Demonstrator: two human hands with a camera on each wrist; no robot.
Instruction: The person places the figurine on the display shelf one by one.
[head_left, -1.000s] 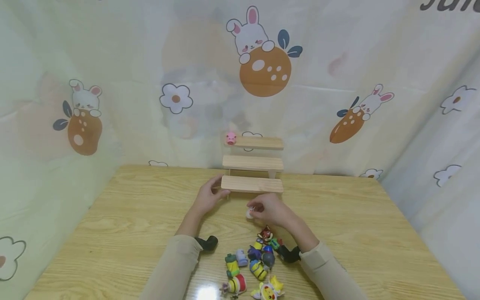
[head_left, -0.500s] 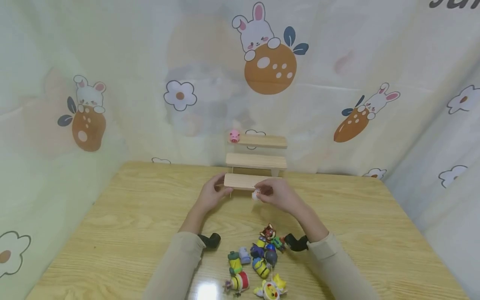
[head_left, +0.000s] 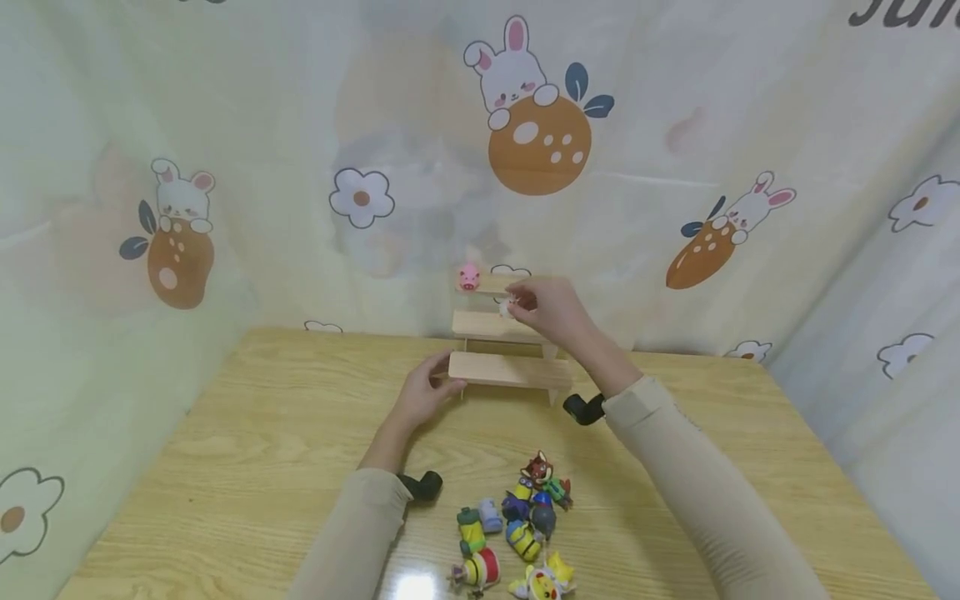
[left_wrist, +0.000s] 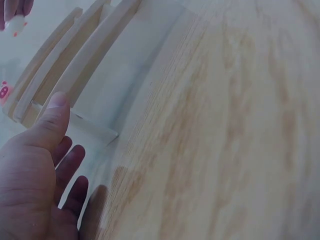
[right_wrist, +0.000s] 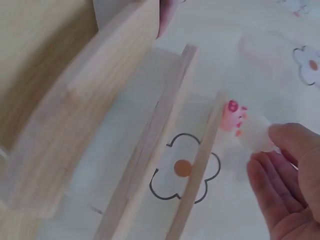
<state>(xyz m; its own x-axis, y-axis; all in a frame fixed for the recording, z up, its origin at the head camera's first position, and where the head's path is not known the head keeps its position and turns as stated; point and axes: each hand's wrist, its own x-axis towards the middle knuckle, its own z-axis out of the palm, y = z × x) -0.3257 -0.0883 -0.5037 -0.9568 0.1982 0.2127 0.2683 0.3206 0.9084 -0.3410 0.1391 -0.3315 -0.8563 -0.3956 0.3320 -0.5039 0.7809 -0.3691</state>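
Observation:
A wooden three-tier display stand (head_left: pixel 510 369) stands at the table's back edge. My left hand (head_left: pixel 422 393) holds the left end of its lowest board, thumb in front; in the left wrist view the thumb (left_wrist: pixel 56 107) lies against that board and the other visible fingers hang below. My right hand (head_left: pixel 553 310) pinches a small white figurine (right_wrist: pixel 255 134) with pinkish-orange spots. It is held up near the top two boards, and I cannot tell whether it touches either. A pink pig figurine (head_left: pixel 468 277) sits on the top board's left end.
Several toy figures lie grouped on the table (head_left: pixel 247 467) nearer me: a fox in green (head_left: pixel 551 483), a blue-and-yellow minion (head_left: pixel 522 540), a green-and-yellow figure (head_left: pixel 471 532) and a yellow-faced one (head_left: pixel 542 582). A printed curtain (head_left: pixel 420 100) hangs behind the stand.
My right hand has lifted the white figurine from low over the table, past the lowest board, up to the upper boards. The left hand has stayed at the stand's left end.

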